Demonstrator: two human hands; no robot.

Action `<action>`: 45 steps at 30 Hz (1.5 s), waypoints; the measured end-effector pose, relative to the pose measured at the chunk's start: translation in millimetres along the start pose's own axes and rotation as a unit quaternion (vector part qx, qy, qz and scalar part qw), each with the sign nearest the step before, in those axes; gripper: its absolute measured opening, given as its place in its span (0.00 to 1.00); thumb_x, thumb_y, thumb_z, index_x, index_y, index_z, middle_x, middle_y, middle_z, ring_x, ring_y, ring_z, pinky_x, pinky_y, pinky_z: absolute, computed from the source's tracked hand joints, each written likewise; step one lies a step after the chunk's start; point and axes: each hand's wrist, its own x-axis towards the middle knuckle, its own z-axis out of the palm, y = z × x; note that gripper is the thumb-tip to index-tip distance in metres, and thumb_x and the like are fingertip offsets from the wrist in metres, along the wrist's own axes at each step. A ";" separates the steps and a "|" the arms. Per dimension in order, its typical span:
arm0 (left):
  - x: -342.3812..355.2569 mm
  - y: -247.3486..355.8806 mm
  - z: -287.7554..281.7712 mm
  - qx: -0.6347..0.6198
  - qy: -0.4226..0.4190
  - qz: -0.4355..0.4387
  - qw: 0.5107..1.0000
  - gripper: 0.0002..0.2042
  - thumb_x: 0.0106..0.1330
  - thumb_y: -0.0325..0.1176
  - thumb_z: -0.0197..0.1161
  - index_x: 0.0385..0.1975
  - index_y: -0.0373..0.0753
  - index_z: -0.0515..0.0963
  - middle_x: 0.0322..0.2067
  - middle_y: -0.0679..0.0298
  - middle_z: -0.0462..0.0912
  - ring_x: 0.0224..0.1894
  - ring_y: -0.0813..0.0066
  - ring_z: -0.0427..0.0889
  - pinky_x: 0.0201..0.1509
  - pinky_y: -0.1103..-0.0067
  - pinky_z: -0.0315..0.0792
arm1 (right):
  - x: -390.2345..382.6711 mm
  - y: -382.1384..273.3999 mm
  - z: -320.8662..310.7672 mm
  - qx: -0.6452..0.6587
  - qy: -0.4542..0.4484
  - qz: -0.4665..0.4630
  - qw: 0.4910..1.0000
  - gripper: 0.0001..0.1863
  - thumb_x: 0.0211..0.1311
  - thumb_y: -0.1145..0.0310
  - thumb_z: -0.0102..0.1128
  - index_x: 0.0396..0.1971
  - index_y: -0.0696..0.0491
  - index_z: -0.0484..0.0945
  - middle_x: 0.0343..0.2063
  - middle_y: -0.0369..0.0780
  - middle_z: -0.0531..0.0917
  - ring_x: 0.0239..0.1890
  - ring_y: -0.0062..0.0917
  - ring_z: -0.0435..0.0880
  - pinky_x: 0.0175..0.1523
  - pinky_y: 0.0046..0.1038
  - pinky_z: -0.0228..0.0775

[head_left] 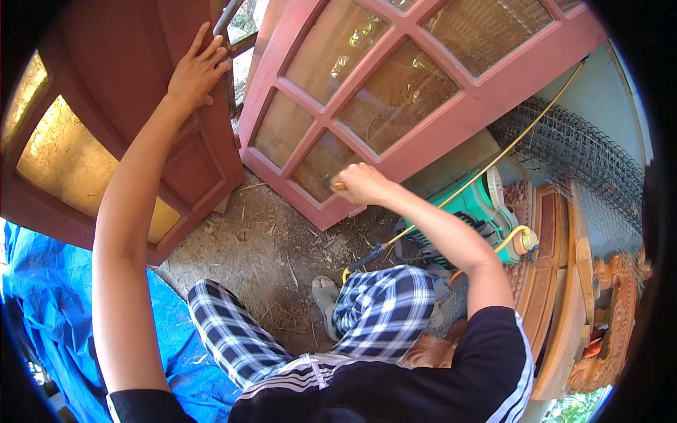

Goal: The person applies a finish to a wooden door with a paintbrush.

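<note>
My left hand point(196, 76) lies with its fingers spread against a dark red wooden door panel point(116, 63), near its upright edge. That panel has glass panes at the left. My right hand point(365, 185) is closed in a fist in front of a lighter pinkish-red door point(423, 151) with several glass panes. A small orange-brown rounded end shows at the front of the fist; whatever else it holds is hidden by the fingers. I cannot tell whether the fist touches the door.
A blue tarp point(173, 321) covers the lower left. At the right stand a green machine point(465, 204) with a yellow hose, a roll of wire mesh point(578, 141) and carved wooden furniture parts point(553, 233). A long thin wand point(493, 162) leans across. Debris litters the concrete floor point(247, 240).
</note>
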 end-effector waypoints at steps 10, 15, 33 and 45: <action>13.9 -4.6 -15.9 -0.002 -0.003 0.015 1.000 0.42 0.42 0.60 0.76 0.60 0.48 0.73 0.62 0.68 0.70 0.75 0.66 0.53 0.80 0.50 0.26 | 53.7 0.0 133.4 0.040 0.059 0.063 0.995 0.07 0.56 0.64 0.61 0.30 0.47 0.87 0.30 0.47 0.86 0.35 0.44 0.87 0.42 0.43 0.81; 8.9 -11.3 -35.9 0.010 -0.007 0.012 1.000 0.42 0.44 0.61 0.74 0.61 0.48 0.73 0.63 0.67 0.70 0.75 0.65 0.51 0.79 0.50 0.25 | 44.9 6.0 135.5 0.213 0.176 0.081 0.958 0.08 0.55 0.63 0.64 0.33 0.47 0.86 0.30 0.45 0.87 0.34 0.41 0.87 0.42 0.42 0.80; -12.9 -2.8 -76.2 -0.015 -0.007 0.036 0.999 0.38 0.44 0.61 0.74 0.57 0.49 0.77 0.68 0.65 0.66 0.76 0.67 0.50 0.79 0.52 0.22 | -149.3 88.2 -424.6 -0.081 0.584 0.072 0.804 0.07 0.58 0.61 0.67 0.35 0.45 0.87 0.29 0.39 0.88 0.29 0.31 0.88 0.35 0.30 0.78; -7.7 0.3 -79.8 -0.060 0.012 0.004 0.998 0.32 0.51 0.60 0.70 0.54 0.48 0.79 0.64 0.66 0.69 0.76 0.68 0.50 0.79 0.54 0.20 | -118.1 76.6 -326.1 0.084 0.462 -0.076 0.879 0.07 0.58 0.71 0.68 0.37 0.52 0.86 0.35 0.42 0.88 0.34 0.33 0.88 0.39 0.29 0.78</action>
